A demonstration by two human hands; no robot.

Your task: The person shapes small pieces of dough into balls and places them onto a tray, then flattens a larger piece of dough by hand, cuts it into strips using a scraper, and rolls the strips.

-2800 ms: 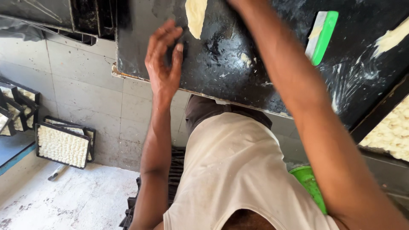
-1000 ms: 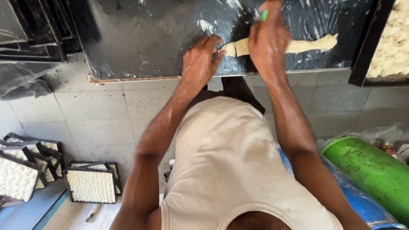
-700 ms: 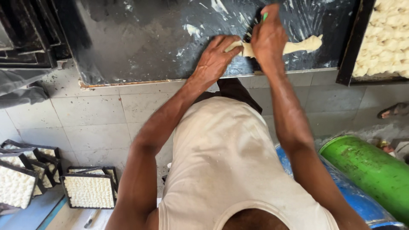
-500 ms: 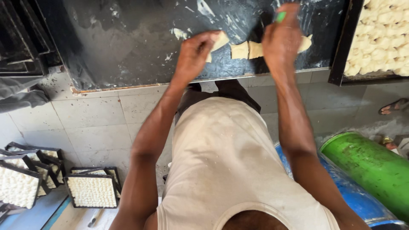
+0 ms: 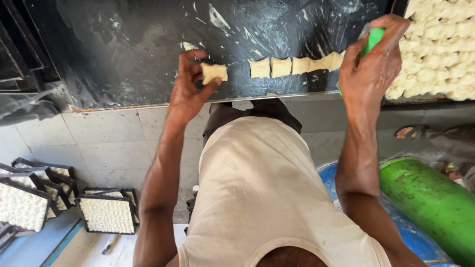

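Note:
My left hand (image 5: 190, 86) pinches a small square piece of pale dough (image 5: 214, 72) just above the black oiled worktop (image 5: 123, 54). To its right lies a row of several cut dough pieces (image 5: 292, 65) near the worktop's front edge. At the right end of that row my right hand (image 5: 371, 66) grips a green-handled scraper (image 5: 374, 38). Its blade is hidden behind my fingers.
A black tray of many small dough pieces (image 5: 435, 44) sits at the worktop's right end. On the floor at lower left stand black trays filled with dough pieces (image 5: 106, 216). A green cylinder (image 5: 428, 200) and a blue drum (image 5: 396, 222) are at lower right. The counter front is tiled (image 5: 114, 143).
The long dough strip has been cut into separate squares. My left hand has lifted one piece off to the left, while my right hand with the scraper moved right along the strip.

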